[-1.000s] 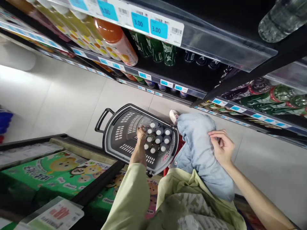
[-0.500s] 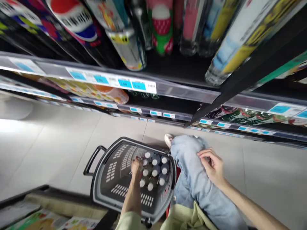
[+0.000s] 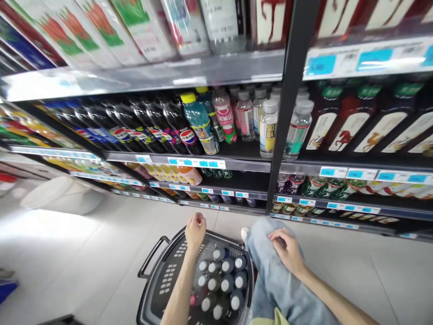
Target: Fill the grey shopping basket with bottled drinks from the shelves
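My left hand (image 3: 195,230) is lifted above the far rim of a grey shopping basket (image 3: 158,275). Its fingers are curled in, and I see nothing in them. Standing in the basket's right half are several bottles with white caps (image 3: 221,282), packed close together below my forearm. My right hand (image 3: 287,249) rests on my raised knee in light blue jeans (image 3: 267,266), fingers apart and lying loosely on the cloth. It holds nothing.
Drink shelves (image 3: 216,162) rise directly ahead, stocked with cola bottles (image 3: 135,131), clear and pink bottles (image 3: 243,113) and red-labelled bottles (image 3: 352,122), divided by a black upright post (image 3: 286,113). The basket's handle (image 3: 150,259) sticks out left. Pale tiled floor (image 3: 84,253) spreads to the left.
My left hand came up out of the basket, off the bottles, to above its far rim. The view tilted upward onto the shelves. My right hand stayed on the knee.
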{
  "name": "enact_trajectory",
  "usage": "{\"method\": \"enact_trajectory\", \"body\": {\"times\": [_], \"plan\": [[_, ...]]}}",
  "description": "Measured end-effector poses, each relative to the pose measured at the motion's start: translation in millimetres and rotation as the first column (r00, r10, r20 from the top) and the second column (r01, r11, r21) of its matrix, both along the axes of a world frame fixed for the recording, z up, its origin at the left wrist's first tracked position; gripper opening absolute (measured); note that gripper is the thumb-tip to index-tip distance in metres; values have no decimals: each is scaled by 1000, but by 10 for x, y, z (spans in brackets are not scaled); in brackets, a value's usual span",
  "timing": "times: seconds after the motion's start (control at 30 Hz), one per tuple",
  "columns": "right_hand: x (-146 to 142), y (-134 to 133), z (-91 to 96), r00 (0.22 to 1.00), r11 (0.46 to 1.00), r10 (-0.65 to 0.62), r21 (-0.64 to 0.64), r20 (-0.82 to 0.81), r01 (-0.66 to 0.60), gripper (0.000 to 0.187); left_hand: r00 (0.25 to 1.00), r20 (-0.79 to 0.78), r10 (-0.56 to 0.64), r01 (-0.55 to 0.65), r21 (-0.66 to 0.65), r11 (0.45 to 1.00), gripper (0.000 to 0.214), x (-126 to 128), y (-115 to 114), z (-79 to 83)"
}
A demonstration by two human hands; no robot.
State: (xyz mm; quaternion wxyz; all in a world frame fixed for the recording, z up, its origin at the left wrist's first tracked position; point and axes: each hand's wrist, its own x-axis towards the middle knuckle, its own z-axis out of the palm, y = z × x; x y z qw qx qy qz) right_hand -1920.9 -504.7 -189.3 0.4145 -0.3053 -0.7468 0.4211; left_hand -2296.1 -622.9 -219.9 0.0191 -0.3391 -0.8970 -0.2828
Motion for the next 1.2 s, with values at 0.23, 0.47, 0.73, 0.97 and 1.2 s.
{"method": "enact_trajectory", "body": {"times": [0.23,0.47,0.73,0.97,1.2], "plan": [[23,6,17,998,996,29,88,-63,-24,19,965,-178,-193,227,193,955,19,366,538,1522],[102,40,-46,991,998,5,55,-132,2,18,895,-334,-294,353,130,927,21,635,1023,2406],[139,134,-102,996,995,50,-85,-79,-56,18,734,-561,-383,444,-30,896,33,616,1350,3023],[147,190,-107,997,991,55,-122,-58,-62,20,737,-636,-229,317,26,948,62,263,1692,3786],[140,208,-108,998,990,41,-129,-47,-47,20,772,-602,-204,307,71,949,75,-61,1939,3993]]}}
